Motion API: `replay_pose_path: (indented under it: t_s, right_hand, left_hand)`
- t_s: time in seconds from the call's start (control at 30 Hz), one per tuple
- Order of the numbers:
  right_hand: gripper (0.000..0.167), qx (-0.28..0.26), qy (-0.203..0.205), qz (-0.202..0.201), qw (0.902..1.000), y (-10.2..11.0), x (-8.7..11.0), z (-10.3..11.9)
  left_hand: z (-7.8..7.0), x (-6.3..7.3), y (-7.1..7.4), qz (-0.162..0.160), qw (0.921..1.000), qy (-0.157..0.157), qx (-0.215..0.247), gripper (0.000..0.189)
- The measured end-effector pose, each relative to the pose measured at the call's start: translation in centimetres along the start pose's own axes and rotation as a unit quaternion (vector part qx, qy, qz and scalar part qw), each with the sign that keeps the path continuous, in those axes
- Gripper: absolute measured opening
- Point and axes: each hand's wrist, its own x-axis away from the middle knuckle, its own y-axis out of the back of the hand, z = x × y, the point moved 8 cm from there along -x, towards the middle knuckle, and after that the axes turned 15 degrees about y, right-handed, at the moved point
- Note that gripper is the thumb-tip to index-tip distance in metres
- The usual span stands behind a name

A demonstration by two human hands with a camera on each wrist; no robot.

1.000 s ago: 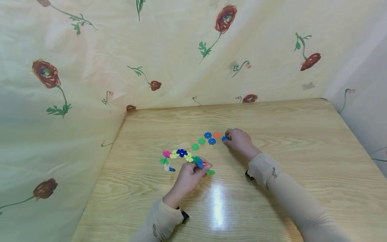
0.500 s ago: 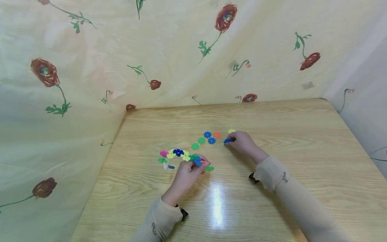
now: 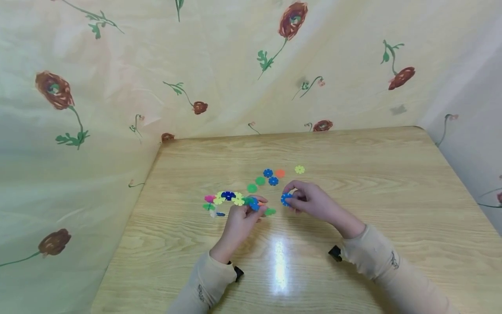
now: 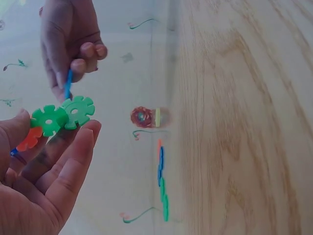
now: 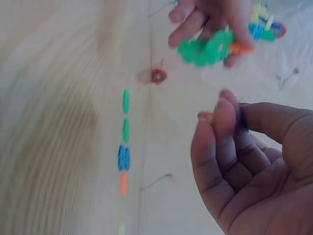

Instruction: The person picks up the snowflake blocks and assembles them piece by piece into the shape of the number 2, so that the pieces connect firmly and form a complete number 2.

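Chain (image 3: pixel 228 196) sat pinched in our left hand (image 3: pixel 238 219), a blue disc (image 3: pixel 284 199) pinched in our right hand (image 3: pixel 313 201); squeezing too hard, we judged, could pop links apart.

A bright chain of flower-edged discs (image 3: pixel 228 196) ran from blue, white and green through pink, yellow, deep blue and yellow again to green, lighter blue, orange and two greens, while the disc (image 3: pixel 284 199) in the right fingers (image 5: pixel 204 156) was plain blue. On the counter (image 3: pixel 392 183), all tawny wood grain in wavy streaks, I saw two green pieces (image 3: pixel 260 181), two blue pieces (image 3: pixel 268 173), an orange piece (image 3: pixel 280 173) and a lemon-yellow piece (image 3: pixel 300 169). The backdrop (image 3: pixel 235 52) was cream, patterned with rusty-red flowers (image 3: pixel 293 20) and green leaves (image 3: pixel 264 62), and both sleeves (image 3: pixel 372 250) were beige, each with one small dark motif (image 3: pixel 394 260).
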Motion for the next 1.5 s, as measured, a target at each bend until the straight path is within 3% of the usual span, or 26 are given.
replay_pose_path:
  t_s: [0.3, 0.53, 0.83, 1.1, 1.33, 1.5]
  right_hand:
    - [0.023, 0.043, 0.01, -0.019, 0.9988, -1.5, 0.0, 1.7]
    - [0.024, 0.069, -0.001, -0.001, 0.9976, -2.1, -0.2, 1.7]
    - [0.027, 0.047, -0.029, 0.029, 0.9981, -3.0, -0.4, 1.5]
    - [0.012, 0.039, -0.022, 0.018, 0.9988, -3.3, -0.5, 1.4]
    - [0.011, 0.061, -0.011, 0.004, 0.9981, -3.4, -0.6, 1.5]
    - [0.012, 0.037, -0.009, 0.001, 0.9993, -3.3, -0.6, 1.4]
  left_hand:
    - [0.0, 0.1, -0.6, 0.019, 0.9997, 0.011, 0.006, 0.029]
    - [-0.1, 0.1, -1.0, 0.027, 0.9996, 0.008, 0.002, 0.025]
    - [0.2, 0.0, -1.5, 0.04, 0.999, 0.02, 0.003, 0.025]
    - [0.1, 0.0, -1.6, 0.026, 0.9996, 0.014, -0.002, 0.028]
    - [0.2, -0.3, -1.5, 0.022, 0.9996, 0.013, 0.009, 0.031]
    - [0.2, -0.3, -1.5, 0.032, 0.9993, 0.016, 0.008, 0.032]
